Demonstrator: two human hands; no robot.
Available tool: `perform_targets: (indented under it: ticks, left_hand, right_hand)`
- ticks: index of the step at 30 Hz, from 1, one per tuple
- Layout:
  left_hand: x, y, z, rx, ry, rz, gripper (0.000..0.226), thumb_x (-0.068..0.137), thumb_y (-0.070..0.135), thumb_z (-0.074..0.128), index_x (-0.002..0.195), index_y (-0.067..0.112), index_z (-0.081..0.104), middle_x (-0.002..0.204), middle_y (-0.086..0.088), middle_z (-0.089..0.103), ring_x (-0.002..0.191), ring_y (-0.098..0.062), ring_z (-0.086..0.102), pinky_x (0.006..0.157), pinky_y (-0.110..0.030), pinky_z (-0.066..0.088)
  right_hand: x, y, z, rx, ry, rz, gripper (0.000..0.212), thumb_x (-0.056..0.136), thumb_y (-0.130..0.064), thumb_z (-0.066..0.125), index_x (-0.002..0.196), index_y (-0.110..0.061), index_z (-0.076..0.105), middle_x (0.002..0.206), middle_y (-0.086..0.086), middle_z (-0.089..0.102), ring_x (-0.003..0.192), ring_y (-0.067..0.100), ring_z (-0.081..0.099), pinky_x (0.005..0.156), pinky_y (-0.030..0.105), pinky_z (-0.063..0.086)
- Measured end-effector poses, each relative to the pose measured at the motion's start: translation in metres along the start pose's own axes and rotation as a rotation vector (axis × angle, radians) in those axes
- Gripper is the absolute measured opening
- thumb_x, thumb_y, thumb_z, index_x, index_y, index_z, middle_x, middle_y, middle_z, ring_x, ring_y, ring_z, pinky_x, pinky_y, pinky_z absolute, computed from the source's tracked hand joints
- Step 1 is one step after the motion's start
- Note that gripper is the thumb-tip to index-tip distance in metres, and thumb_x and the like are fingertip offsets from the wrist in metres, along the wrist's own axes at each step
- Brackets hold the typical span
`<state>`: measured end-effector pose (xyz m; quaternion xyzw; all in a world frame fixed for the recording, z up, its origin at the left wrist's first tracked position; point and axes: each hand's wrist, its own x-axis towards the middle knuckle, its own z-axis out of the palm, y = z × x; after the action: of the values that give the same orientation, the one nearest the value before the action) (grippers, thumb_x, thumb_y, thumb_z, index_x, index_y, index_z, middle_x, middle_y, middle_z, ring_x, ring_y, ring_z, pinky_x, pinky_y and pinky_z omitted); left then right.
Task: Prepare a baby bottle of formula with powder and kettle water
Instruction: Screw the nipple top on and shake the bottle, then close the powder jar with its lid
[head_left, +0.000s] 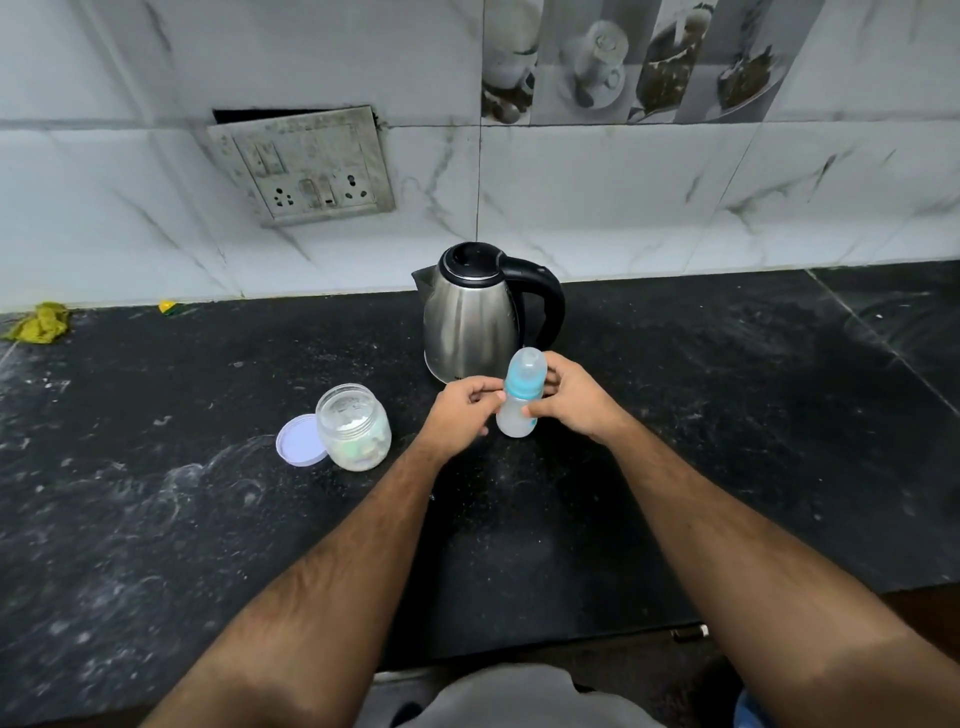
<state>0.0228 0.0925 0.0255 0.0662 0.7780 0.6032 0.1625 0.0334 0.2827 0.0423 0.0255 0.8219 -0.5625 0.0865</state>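
A baby bottle (519, 400) with a blue collar and a clear cap stands upright on the black counter (727, 415), cloudy white inside. My right hand (576, 402) wraps its right side, thumb across the body. My left hand (462, 410) pinches it from the left just under the collar. Right behind the bottle sits a steel kettle (470, 312), lid down, black handle pointing right. To the left of my hands is an uncapped clear jar (354, 427) holding white powder, and its pale lid (300, 439) lies flat against the jar's left side.
A tiled wall with a socket plate (306, 166) backs the counter. A yellow-green cloth (39, 323) and a small yellow scrap (167, 306) lie at the far left by the wall. White powder smears mark the counter.
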Motion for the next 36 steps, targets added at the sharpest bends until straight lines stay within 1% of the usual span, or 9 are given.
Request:
perform_targets:
  ticks: [7, 13, 19, 21, 24, 26, 30, 33, 36]
  left_hand:
    - [0.016, -0.008, 0.018, -0.009, 0.053, -0.075, 0.035, 0.091, 0.004, 0.055, 0.121, 0.018, 0.067, 0.115, 0.005, 0.072, 0.103, -0.017, 0.068, 0.072, -0.032, 0.055]
    - [0.02, -0.013, 0.026, -0.026, 0.077, -0.102, 0.037, 0.09, 0.001, 0.055, 0.113, 0.028, 0.067, 0.108, 0.013, 0.072, 0.093, -0.008, 0.066, 0.073, -0.033, 0.054]
    - [0.017, -0.021, 0.033, -0.072, 0.077, -0.071, 0.041, 0.088, 0.002, 0.055, 0.121, 0.023, 0.068, 0.118, 0.005, 0.073, 0.07, 0.001, 0.059, 0.062, -0.024, 0.046]
    - [0.011, -0.019, 0.037, -0.073, 0.106, -0.063, 0.042, 0.091, 0.001, 0.055, 0.126, 0.022, 0.065, 0.121, 0.007, 0.069, 0.082, 0.001, 0.062, 0.066, -0.021, 0.049]
    - [0.005, -0.028, 0.038, -0.048, 0.211, -0.081, 0.046, 0.092, 0.006, 0.055, 0.136, 0.019, 0.057, 0.128, 0.005, 0.063, 0.113, -0.012, 0.062, 0.096, -0.037, 0.054]
    - [-0.002, -0.035, 0.036, -0.046, 0.259, -0.088, 0.044, 0.093, 0.01, 0.057, 0.136, 0.02, 0.057, 0.125, 0.006, 0.064, 0.117, -0.013, 0.061, 0.104, -0.046, 0.05]
    - [-0.027, -0.042, 0.033, -0.043, 0.336, -0.048, 0.038, 0.095, 0.009, 0.057, 0.132, 0.018, 0.06, 0.116, 0.009, 0.067, 0.11, -0.008, 0.064, 0.102, -0.045, 0.052]
    - [-0.049, -0.049, 0.026, -0.037, 0.368, -0.03, 0.039, 0.094, 0.005, 0.057, 0.13, 0.02, 0.06, 0.114, 0.011, 0.067, 0.108, -0.008, 0.065, 0.1, -0.042, 0.053]
    - [-0.068, -0.059, 0.014, -0.035, 0.4, -0.041, 0.038, 0.094, 0.002, 0.057, 0.128, 0.02, 0.061, 0.112, 0.008, 0.067, 0.103, -0.007, 0.065, 0.098, -0.041, 0.054]
  right_hand:
    - [0.023, 0.016, -0.004, -0.129, 0.014, -0.007, 0.066, 0.066, 0.012, 0.077, 0.122, -0.015, 0.058, 0.117, 0.007, 0.067, 0.111, 0.023, 0.065, 0.099, 0.046, 0.052]
    - [0.034, 0.025, -0.005, -0.176, 0.007, -0.005, 0.069, 0.064, 0.007, 0.079, 0.121, -0.025, 0.058, 0.116, 0.001, 0.067, 0.111, 0.019, 0.064, 0.099, 0.047, 0.052]
    - [0.032, 0.03, -0.007, -0.194, -0.026, -0.027, 0.072, 0.067, 0.005, 0.078, 0.128, -0.025, 0.055, 0.12, -0.002, 0.065, 0.113, 0.016, 0.063, 0.1, 0.043, 0.052]
    - [0.029, 0.029, -0.008, -0.176, -0.043, -0.028, 0.076, 0.068, 0.008, 0.074, 0.133, -0.025, 0.051, 0.125, -0.001, 0.062, 0.115, 0.017, 0.061, 0.099, 0.041, 0.053]
    - [0.021, 0.029, -0.011, -0.183, 0.003, -0.023, 0.071, 0.074, 0.005, 0.068, 0.138, -0.019, 0.049, 0.132, 0.004, 0.059, 0.12, 0.02, 0.058, 0.102, 0.038, 0.05]
    - [0.011, 0.029, -0.011, -0.215, 0.163, -0.051, 0.059, 0.078, 0.003, 0.064, 0.134, -0.013, 0.053, 0.129, 0.008, 0.06, 0.114, 0.019, 0.059, 0.101, 0.033, 0.049]
    - [-0.02, 0.031, 0.003, -0.219, 0.453, -0.156, 0.031, 0.077, 0.003, 0.058, 0.103, -0.013, 0.065, 0.099, 0.003, 0.065, 0.083, 0.012, 0.059, 0.082, 0.03, 0.054]
    - [-0.039, 0.033, 0.027, -0.188, 0.387, -0.231, 0.021, 0.077, 0.003, 0.061, 0.09, -0.013, 0.067, 0.083, -0.001, 0.064, 0.071, 0.008, 0.057, 0.071, 0.026, 0.052]
    - [-0.045, 0.031, 0.06, -0.154, 0.271, -0.243, 0.02, 0.075, 0.003, 0.063, 0.089, -0.012, 0.069, 0.078, -0.002, 0.065, 0.064, 0.004, 0.055, 0.069, 0.022, 0.051]
